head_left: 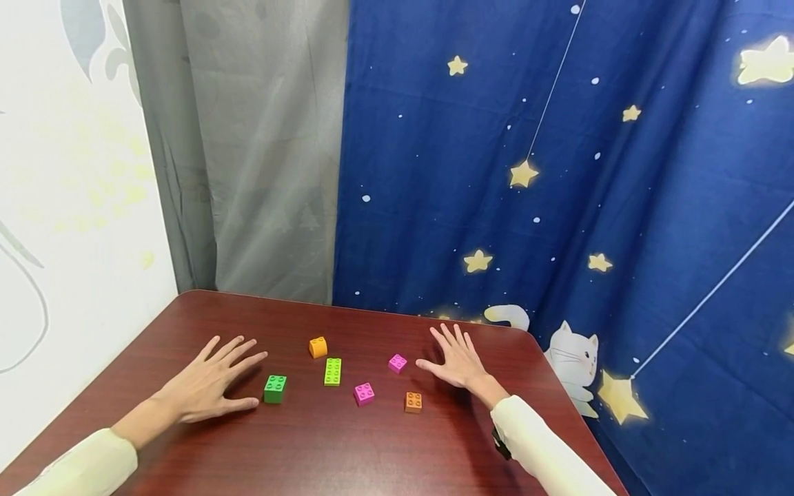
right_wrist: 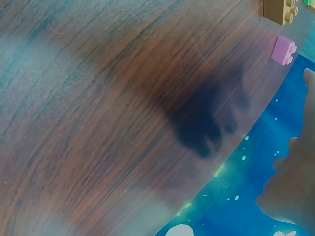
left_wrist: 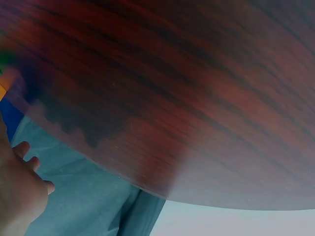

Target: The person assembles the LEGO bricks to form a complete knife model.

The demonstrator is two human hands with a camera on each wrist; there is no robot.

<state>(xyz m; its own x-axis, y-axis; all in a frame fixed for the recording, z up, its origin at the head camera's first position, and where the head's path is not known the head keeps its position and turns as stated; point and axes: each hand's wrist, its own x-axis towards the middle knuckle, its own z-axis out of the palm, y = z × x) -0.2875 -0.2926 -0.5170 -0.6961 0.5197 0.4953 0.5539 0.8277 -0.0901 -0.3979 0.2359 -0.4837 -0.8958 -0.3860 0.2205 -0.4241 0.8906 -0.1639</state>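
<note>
My left hand (head_left: 207, 382) is spread over the left of the table, fingers straight and holding nothing. Just right of its thumb stands a green toy brick (head_left: 275, 389). My right hand (head_left: 457, 362), also spread and holding nothing, is over the right side. Nearest its thumb lies a small magenta brick (head_left: 398, 363); an orange-brown brick (head_left: 413, 402) is nearer the front. Between the hands are a second magenta brick (head_left: 364, 394), a long lime brick (head_left: 333, 372) and a yellow-orange brick with a rounded side (head_left: 318, 347). In the right wrist view, the hand (right_wrist: 290, 172) shows only partly.
The bricks lie on a dark red wood-grain table (head_left: 322, 448) with rounded far corners. A grey curtain (head_left: 267, 172) and a blue star-patterned curtain (head_left: 434, 172) hang behind it. A white wall panel (head_left: 80, 207) borders the left edge.
</note>
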